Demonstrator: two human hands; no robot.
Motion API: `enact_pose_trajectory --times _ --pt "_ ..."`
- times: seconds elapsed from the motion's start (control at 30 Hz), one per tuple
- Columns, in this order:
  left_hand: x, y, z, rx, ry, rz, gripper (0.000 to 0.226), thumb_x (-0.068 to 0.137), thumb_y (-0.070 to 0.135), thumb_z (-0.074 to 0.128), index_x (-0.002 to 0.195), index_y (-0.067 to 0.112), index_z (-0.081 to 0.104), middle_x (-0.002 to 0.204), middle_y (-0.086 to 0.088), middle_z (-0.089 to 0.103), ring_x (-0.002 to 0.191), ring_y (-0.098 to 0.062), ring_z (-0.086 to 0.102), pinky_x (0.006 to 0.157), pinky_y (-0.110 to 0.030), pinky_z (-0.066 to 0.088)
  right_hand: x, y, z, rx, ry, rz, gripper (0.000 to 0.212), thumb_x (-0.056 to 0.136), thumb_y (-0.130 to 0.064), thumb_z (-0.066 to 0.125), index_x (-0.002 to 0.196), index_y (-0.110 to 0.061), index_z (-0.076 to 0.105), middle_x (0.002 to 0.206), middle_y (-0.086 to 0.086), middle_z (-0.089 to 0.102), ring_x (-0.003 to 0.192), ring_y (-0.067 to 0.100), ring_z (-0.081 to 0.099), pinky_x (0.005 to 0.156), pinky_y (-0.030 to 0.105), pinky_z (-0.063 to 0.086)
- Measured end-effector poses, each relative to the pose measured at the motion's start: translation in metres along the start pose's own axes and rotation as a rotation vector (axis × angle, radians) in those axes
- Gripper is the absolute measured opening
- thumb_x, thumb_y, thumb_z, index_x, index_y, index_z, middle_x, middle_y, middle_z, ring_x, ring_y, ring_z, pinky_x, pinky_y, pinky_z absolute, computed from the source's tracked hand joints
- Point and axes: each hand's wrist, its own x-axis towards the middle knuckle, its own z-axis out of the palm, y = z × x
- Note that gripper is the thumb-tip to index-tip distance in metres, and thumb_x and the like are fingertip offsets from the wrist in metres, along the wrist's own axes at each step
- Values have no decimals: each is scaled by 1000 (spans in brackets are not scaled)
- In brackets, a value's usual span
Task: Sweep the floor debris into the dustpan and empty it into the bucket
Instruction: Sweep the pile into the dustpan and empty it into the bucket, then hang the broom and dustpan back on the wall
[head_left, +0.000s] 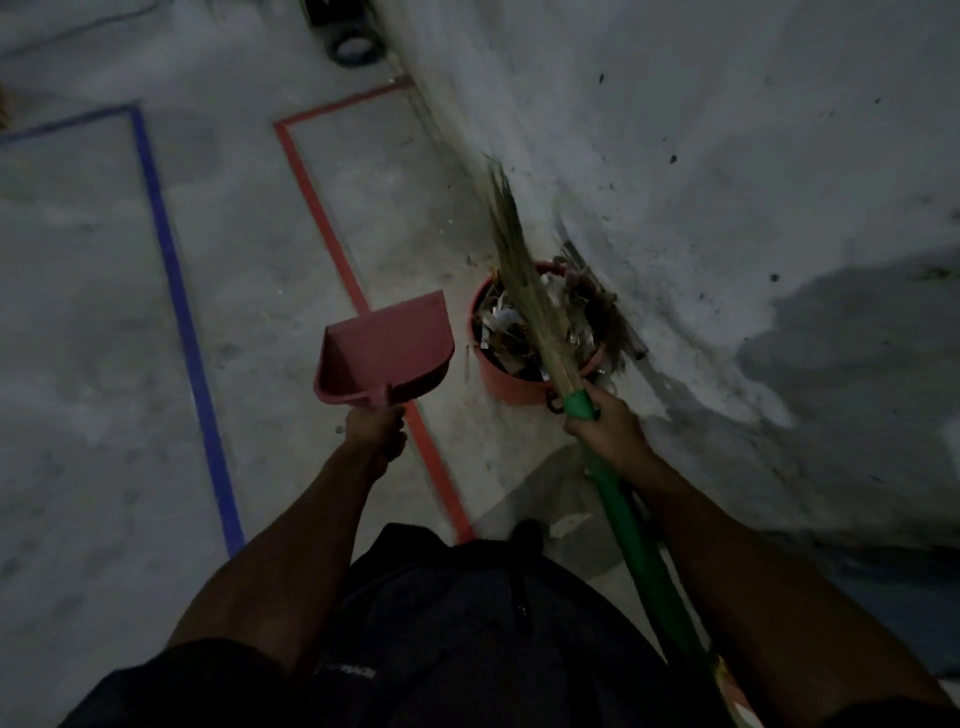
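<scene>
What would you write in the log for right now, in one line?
left hand: holds pink plastic dustpan | right hand: grips green-handled straw broom | red round bucket: full of debris, by wall

Wall (675, 130) close behind bucket (511, 387)

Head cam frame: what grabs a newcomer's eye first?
The red dustpan, held up mid-frame by the left hand, and the broom with its green handle in the right hand, bristles pointing out over the bucket. That red bucket sits by the wall, heaped with scraps. Red tape and blue tape lines cross the grey floor at left.
</scene>
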Motion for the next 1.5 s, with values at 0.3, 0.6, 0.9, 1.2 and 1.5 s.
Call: enact_pose_trajectory --times 0.3,0.6,0.9,1.2,1.5 --pt "31 -23 -90 -85 -83 -76 56 90 45 60 119 -1 48 73 -9 42 50 -16 33 42 -21 33 -58 -61 102 -80 -3 -49 67 84 -10 65 144 -27 42 113 5 59 80 17 60 47 11 43" --pt "23 -14 -162 -178 -387 -193 87 80 79 42 120 4 61 63 -1 24 37 -11 26 36 -15 29 -125 -105 229 -179 -80 -10 30 79 -24 70 106 -16 58 84 5 64 55 19 64 40 25 48" --pt "0 -13 -187 -345 -416 -165 56 86 61 55 114 13 61 84 1 54 81 -16 51 70 -28 46 -168 -111 267 -371 -131 -178 32 76 -36 72 99 -19 58 81 1 63 60 13 61 45 25 48" --pt "-37 -64 -195 -583 -195 -138 30 70 13 66 97 8 54 79 -8 44 65 -22 48 56 -30 46 -218 -82 255 -750 -88 -335 39 84 -39 63 116 -20 53 106 6 61 91 27 59 66 30 38" --pt "-110 -107 -187 -724 -95 -113 32 72 7 65 100 15 50 74 -5 45 58 -20 50 50 -28 49 -339 1 253 -239 613 -598 24 86 -12 52 98 -1 70 97 12 66 90 26 59 83 33 47"
